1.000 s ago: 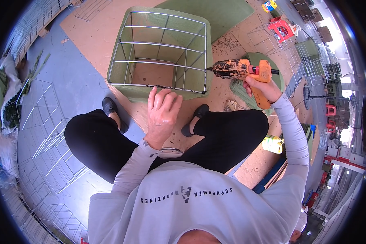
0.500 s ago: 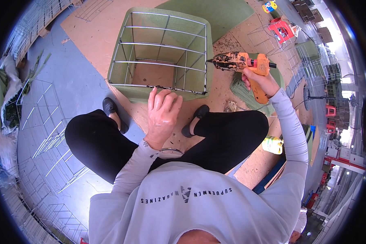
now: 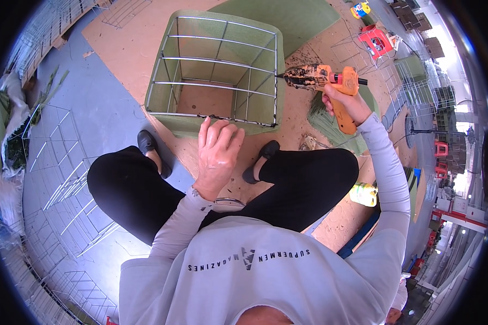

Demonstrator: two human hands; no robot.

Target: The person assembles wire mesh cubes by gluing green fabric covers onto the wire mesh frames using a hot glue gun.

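Note:
A box-shaped wire frame (image 3: 218, 58) lined with green mesh sheet (image 3: 200, 123) stands before my feet, its barred side facing up. Black glue smears run along its near wire and the near right corner. My right hand (image 3: 346, 103) is wrapped round the handle of an orange glue gun (image 3: 309, 77) stained with black. The gun's nozzle meets the right wire of the frame, above that corner. At the near side, my left hand (image 3: 218, 149) rests its fingers, slightly spread, against the mesh edge; its thumb is hidden.
Brown board (image 3: 119, 54) covers the floor under the frame. More green sheet (image 3: 293, 27) lies behind it, with a green pile (image 3: 336, 122) to the right. Bare wire frames (image 3: 65, 162) stand at left. A red stool (image 3: 375, 41) and a yellow bottle (image 3: 363, 194) are at right.
The glue gun has moved slightly up along the right wire, away from me. My left hand keeps its place at the near edge.

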